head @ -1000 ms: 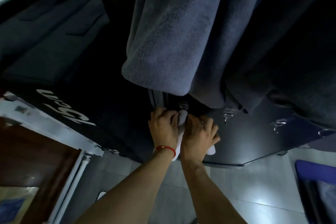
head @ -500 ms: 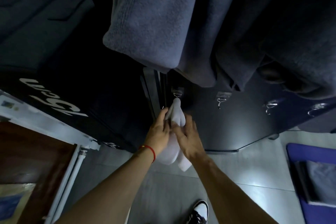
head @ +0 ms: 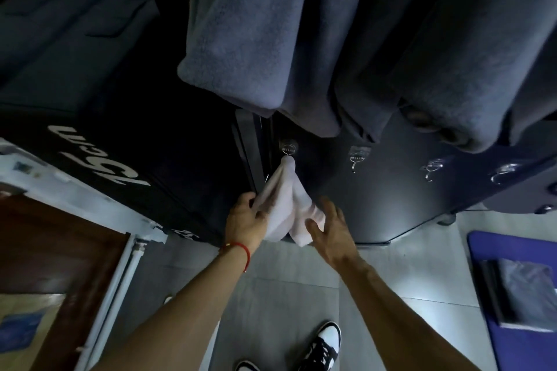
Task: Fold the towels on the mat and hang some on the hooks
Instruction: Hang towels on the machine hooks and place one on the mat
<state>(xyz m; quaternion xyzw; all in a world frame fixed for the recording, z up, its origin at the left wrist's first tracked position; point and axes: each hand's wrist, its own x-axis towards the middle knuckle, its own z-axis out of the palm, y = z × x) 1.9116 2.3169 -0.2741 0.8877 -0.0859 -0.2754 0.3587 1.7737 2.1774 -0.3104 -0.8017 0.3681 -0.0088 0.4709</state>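
Observation:
A small white towel [head: 287, 205] hangs from the leftmost hook [head: 288, 148] on a dark panel. My left hand [head: 245, 221], with a red string at the wrist, pinches the towel's left edge. My right hand [head: 327, 226] is spread open beside the towel's lower right corner, fingers just touching it or a little apart. Three bare hooks [head: 355, 157] [head: 431, 168] [head: 505, 173] follow to the right. A blue mat [head: 482, 253] lies on the floor at the right with a folded grey towel [head: 526, 295] on it.
Large grey-blue towels [head: 256, 39] hang overhead, close above the hooks. A black cabinet marked "15cm" [head: 99, 156] stands at the left beside a wooden door [head: 45, 256]. The floor is grey tile [head: 286, 295]; my black-and-white shoes [head: 321, 343] show at the bottom.
Both hands slid down from the hook, where they were bunched around the towel's top. The towel now hangs from the hook, and my right hand has opened off it.

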